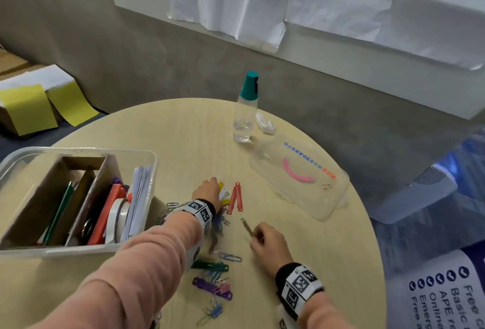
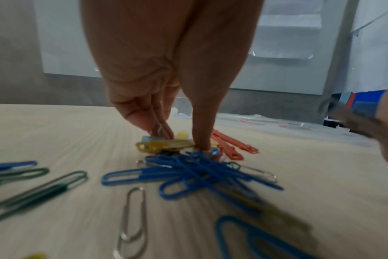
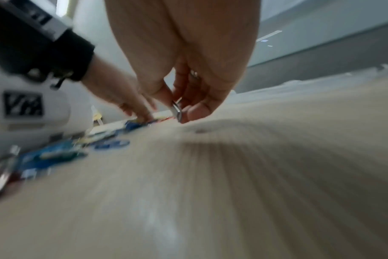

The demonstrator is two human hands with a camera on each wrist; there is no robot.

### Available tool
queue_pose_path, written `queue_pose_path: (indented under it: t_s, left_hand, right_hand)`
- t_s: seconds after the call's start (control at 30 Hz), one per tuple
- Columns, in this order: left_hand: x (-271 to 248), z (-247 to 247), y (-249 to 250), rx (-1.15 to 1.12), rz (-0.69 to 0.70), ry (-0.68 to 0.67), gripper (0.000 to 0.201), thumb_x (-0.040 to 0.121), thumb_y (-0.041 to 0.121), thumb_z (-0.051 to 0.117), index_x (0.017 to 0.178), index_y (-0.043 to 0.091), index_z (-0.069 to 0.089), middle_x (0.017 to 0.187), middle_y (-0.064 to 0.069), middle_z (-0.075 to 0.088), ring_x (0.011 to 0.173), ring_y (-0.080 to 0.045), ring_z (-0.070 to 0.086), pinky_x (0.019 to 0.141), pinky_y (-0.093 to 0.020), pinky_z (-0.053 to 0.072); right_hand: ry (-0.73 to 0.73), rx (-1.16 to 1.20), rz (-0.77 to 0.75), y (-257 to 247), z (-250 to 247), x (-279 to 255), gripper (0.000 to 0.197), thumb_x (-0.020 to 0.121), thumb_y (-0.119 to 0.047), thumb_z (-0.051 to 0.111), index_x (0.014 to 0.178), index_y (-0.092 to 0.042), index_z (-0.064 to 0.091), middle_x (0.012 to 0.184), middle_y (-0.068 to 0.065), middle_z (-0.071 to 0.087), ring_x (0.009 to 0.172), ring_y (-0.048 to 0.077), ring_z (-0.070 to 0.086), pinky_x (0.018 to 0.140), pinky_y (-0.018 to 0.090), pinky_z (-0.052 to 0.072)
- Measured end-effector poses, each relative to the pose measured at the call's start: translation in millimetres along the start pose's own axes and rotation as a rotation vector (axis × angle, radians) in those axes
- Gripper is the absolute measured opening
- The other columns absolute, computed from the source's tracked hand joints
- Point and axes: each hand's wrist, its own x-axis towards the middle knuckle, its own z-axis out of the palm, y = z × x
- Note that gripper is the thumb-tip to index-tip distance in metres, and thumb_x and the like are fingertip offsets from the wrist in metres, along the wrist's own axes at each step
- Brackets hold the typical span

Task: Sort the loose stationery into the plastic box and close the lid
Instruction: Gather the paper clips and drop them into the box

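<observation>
Stationery lies loose on a round pale-wood table [image 1: 183,132], the largest thing in view. At nine o'clock on it stands the clear plastic box [image 1: 154,166], open, with brown cardboard dividers [image 1: 105,171] inside; its compartments hold a green pen [image 1: 59,213], an orange flat tool [image 1: 105,218], a roll of white tape [image 1: 116,221] and a stack of white papers [image 1: 139,197]. At three o'clock the clear plastic lid [image 1: 315,197] lies apart from the box, showing mirrored coloured lettering and a pink curved mark. At one o'clock a clear bottle with a teal cap [image 1: 245,113] stands upright, a crumpled white scrap [image 1: 265,122] just beside it.

Across the middle, running toward six o'clock, the loose pieces are scattered: two red plastic fasteners [image 1: 235,197], yellow plastic tags [image 2: 164,145], a tangle of blue paper clips [image 2: 199,171], green paper clips [image 2: 40,189], a bare silver paper clip [image 2: 133,219], and purple and pink clips [image 1: 215,288] nearest the person.

The left hand [image 1: 206,191] reaches down onto the yellow tags, fingertips [image 2: 203,143] drawn together and touching the pile; a thin wire clip shows between the fingers, though the blur hides how firmly it is held. The right hand [image 1: 269,243], at five o'clock, has thumb and fingers curled round a narrow grey metal clip [image 3: 176,110], pinching it just above the tabletop.
</observation>
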Motion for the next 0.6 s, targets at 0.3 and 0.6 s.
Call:
queue_pose_path:
  t_s: [0.3,0.6]
  left_hand:
    - [-9,1,0,0.026,-0.128,-0.065,0.012,0.087,0.028,0.058,0.091,0.018,0.061,0.091,-0.001,0.061,0.090,-0.023,0.057,0.098,-0.042,0.024]
    - [-32,-17,-19,-0.351,-0.097,-0.010,0.025,0.088,0.028,0.054,0.111,0.021,0.059,0.102,-0.002,0.064,0.099,-0.021,0.060,0.098,-0.036,0.039]
  right_hand:
    - [-0.001,0.701,0.348,-9,-18,53,0.023,0.096,-0.008,0.031,0.080,-0.017,0.043,0.061,0.004,0.045,0.046,0.014,0.044,0.034,0.018,0.032]
    - [-0.008,0.429,0.309,-44,-9,93,0.019,0.096,-0.023,0.031,0.083,-0.014,0.043,0.069,0.000,0.045,0.059,0.013,0.041,0.055,0.027,0.030]
